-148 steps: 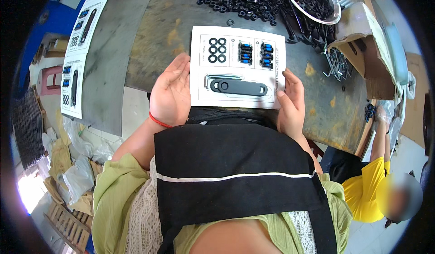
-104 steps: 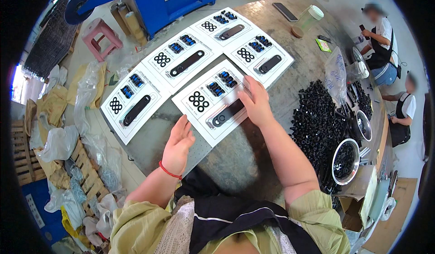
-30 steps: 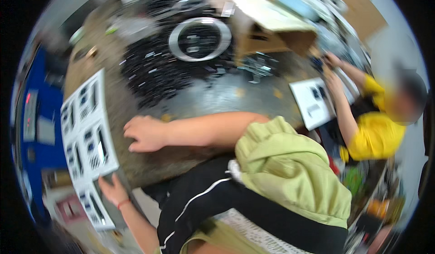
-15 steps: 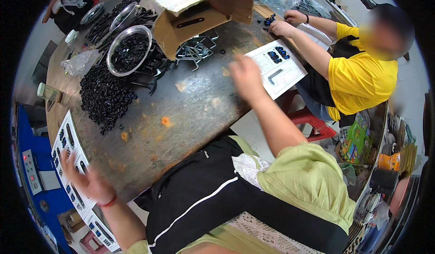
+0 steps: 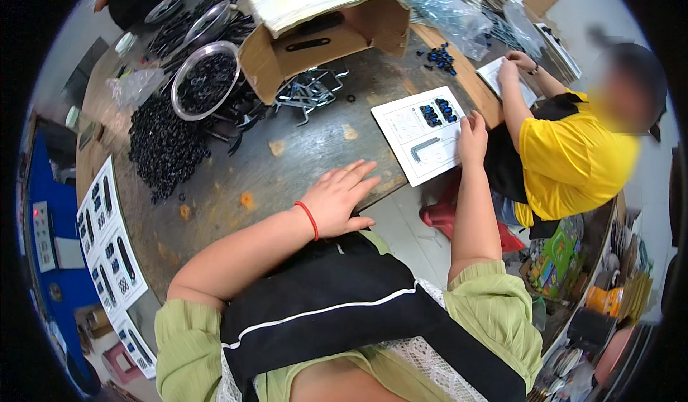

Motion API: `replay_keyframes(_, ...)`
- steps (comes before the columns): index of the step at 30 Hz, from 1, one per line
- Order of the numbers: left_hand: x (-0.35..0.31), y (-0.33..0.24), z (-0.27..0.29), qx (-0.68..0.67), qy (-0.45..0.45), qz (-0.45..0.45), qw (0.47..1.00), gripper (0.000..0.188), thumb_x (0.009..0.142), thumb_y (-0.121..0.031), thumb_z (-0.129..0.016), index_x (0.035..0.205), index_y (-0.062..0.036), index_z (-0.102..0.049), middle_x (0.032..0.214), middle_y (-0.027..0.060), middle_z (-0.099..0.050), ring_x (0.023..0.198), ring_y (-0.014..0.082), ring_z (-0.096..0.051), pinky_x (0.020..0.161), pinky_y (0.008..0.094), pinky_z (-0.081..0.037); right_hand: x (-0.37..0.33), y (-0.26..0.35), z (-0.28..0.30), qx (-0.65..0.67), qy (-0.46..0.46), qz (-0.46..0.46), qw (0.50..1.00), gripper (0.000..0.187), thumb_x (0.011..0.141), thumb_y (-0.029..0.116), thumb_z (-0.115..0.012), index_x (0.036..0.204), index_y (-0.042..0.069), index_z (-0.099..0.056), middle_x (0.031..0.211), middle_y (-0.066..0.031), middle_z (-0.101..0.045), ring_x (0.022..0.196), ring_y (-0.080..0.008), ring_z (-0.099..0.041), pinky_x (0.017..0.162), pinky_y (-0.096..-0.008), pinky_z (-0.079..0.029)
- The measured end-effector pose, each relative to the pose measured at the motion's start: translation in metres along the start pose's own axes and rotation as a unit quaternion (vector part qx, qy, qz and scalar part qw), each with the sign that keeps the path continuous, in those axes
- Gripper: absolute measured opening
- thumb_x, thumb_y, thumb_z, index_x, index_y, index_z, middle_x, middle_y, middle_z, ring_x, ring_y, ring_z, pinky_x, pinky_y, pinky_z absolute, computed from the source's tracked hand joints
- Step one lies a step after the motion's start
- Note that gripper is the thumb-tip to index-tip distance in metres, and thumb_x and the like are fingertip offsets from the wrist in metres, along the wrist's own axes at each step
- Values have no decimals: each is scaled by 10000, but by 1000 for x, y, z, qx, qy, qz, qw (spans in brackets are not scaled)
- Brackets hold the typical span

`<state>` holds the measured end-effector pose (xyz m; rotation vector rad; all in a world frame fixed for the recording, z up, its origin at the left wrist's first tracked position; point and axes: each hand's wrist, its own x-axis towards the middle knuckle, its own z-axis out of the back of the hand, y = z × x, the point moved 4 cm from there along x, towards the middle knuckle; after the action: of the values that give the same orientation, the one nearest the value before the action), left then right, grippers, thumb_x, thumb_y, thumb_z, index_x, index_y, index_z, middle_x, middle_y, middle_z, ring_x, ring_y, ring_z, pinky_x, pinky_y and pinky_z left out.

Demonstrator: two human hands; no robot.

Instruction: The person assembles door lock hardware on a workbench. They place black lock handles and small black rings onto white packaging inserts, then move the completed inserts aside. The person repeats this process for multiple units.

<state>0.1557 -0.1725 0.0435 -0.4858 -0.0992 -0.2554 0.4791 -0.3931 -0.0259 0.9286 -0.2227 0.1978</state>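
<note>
My right hand (image 5: 473,142) grips the right edge of a white printed card (image 5: 396,119) at the table's edge. On that card are two clusters of blue-and-black screws (image 5: 437,112) and a grey hex key (image 5: 425,148). My left hand (image 5: 342,200), a red cord at its wrist, lies palm down near the table's front edge with its fingers stretched and nothing in them. Beyond it lies a pile of bent metal hex keys (image 5: 309,95), in front of an open cardboard box (image 5: 261,61).
On the left are a heap of small black parts (image 5: 161,151), a metal bowl (image 5: 177,101) of black pieces and more filled cards (image 5: 107,241). Loose blue screws (image 5: 442,59) lie at the back right. A person in yellow (image 5: 573,155) sits at right, handling a card (image 5: 489,74).
My left hand has swung right from the left-hand cards to the front edge. My right hand has moved right onto the card's edge. The co-worker's hands have left the loose screws.
</note>
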Motion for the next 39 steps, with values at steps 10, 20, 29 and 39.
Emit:
replay_keyframes(10,-77,44,7,50,56,177,981,839,865,-593,-607,1491,-102,-340,1563,179,-294,1465,356,-241,1183,532,-191,-144,92,-34,-9,63,90,994,478,908,246,-611,1296,-22,-530,1205,-251,-610,1162,-412,-518,1007,-478,-384)
replay_keyframes(20,-212,61,37,-29,-62,317,946,803,867,-486,-629,1477,-44,-352,1505,225,-381,1449,398,-263,1186,528,-178,-260,182,-69,26,278,156,948,529,872,212,-652,1325,-1,-483,1293,-239,-539,1206,-409,-472,1038,-469,-369)
replay_keyframes(29,-331,56,54,-96,-286,405,863,718,827,-369,-688,1393,7,-455,1383,225,-512,1320,404,-435,1122,471,-311,-316,249,-99,65,448,179,873,555,872,250,-656,1334,-3,-482,1268,-247,-554,1203,-403,-501,1032,-450,-391)
replay_keyframes(39,-363,64,66,-55,-357,477,801,559,771,-195,-685,1281,-4,-561,1265,189,-607,1254,377,-512,1082,455,-365,-293,284,-135,38,527,204,824,388,870,275,-675,1159,19,-640,1137,-190,-647,1082,-358,-600,927,-427,-486)
